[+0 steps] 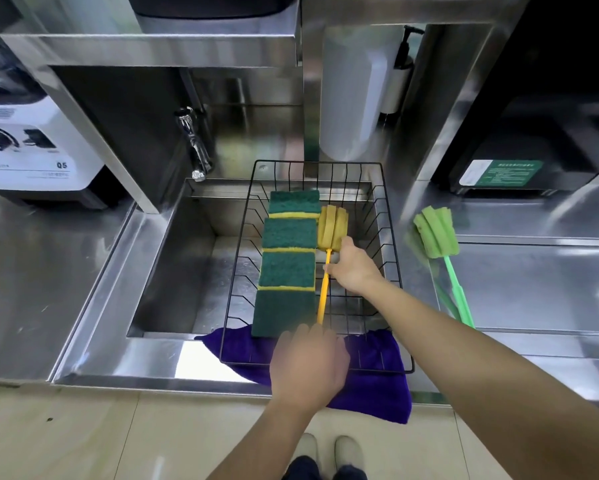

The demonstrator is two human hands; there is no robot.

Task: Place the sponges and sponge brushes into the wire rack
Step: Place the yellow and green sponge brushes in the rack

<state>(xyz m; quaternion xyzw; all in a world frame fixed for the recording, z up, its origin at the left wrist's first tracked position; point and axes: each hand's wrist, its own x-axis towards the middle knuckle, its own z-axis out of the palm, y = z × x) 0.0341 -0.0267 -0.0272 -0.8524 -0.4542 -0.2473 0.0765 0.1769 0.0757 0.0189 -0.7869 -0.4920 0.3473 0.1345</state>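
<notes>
A black wire rack sits over the sink, its near end on a purple cloth. Several green-and-yellow sponges lie in a row along its left side. To their right a yellow sponge brush lies in the rack, head at the far end. My right hand grips its yellow handle just below the head. My left hand rests at the rack's near edge, over the handle's end; its grip is hidden. A green sponge brush lies on the counter right of the rack.
The steel sink has a tap at its back left. A white appliance stands on the left counter. A white dispenser hangs behind the rack, and a dark machine sits at the back right.
</notes>
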